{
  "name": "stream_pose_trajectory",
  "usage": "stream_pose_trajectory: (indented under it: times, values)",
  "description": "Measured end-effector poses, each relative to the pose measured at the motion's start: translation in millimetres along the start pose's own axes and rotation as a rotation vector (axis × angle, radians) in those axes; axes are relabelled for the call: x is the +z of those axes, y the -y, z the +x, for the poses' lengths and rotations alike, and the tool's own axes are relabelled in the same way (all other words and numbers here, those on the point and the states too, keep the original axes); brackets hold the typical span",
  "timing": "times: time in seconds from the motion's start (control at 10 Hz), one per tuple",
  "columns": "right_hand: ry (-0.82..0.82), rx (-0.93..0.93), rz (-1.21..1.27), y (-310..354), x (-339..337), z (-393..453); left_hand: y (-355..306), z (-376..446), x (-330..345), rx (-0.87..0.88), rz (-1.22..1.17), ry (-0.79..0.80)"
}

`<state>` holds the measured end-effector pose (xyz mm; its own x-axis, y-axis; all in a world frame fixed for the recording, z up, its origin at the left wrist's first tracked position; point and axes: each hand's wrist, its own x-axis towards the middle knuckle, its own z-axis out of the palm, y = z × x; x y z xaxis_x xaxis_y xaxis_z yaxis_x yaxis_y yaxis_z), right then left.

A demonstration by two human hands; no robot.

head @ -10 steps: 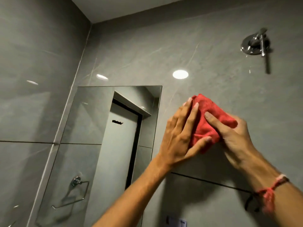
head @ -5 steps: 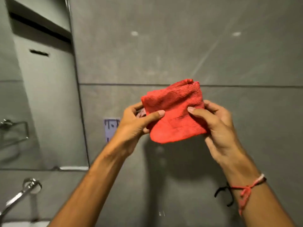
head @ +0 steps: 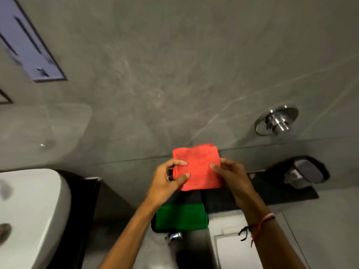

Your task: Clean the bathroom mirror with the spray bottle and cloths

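Observation:
A folded red cloth (head: 198, 168) hangs flat between both hands, in front of the grey tiled wall. My left hand (head: 167, 181) pinches its left edge with thumb and fingers. My right hand (head: 231, 177) grips its right edge. Directly below the red cloth a folded green cloth (head: 180, 216) lies on a dark ledge (head: 272, 193). The mirror and the spray bottle are out of view.
A white sink basin (head: 33, 208) fills the lower left. A chrome wall valve (head: 276, 121) sticks out at the right, with a dark holder (head: 303, 171) below it. A white toilet tank lid (head: 233, 247) sits at the bottom. A purple sticker (head: 29, 45) is at the upper left.
My view has swung down from the mirror and wall to the ledge. Both hands have lowered the red cloth, now folded flat, to just above the green cloth.

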<state>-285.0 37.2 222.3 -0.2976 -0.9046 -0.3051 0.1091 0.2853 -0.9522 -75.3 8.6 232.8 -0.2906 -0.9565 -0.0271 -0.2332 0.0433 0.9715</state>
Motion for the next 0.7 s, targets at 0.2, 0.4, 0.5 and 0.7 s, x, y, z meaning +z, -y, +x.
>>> stream_pose_trajectory:
  times: [0.2,0.4,0.5,0.7]
  values:
    - [-0.122,0.333,-0.008,-114,2,41,104,10,47,-0.254,0.238,0.047]
    - [-0.096,0.364,-0.258,-186,17,90,189,15,74,-0.357,0.457,0.126]
    - [-0.067,0.369,-0.377,-201,19,99,210,15,80,-0.361,0.469,0.195]
    - [-0.076,0.134,-0.699,-189,20,74,193,7,79,-0.218,0.605,0.245]
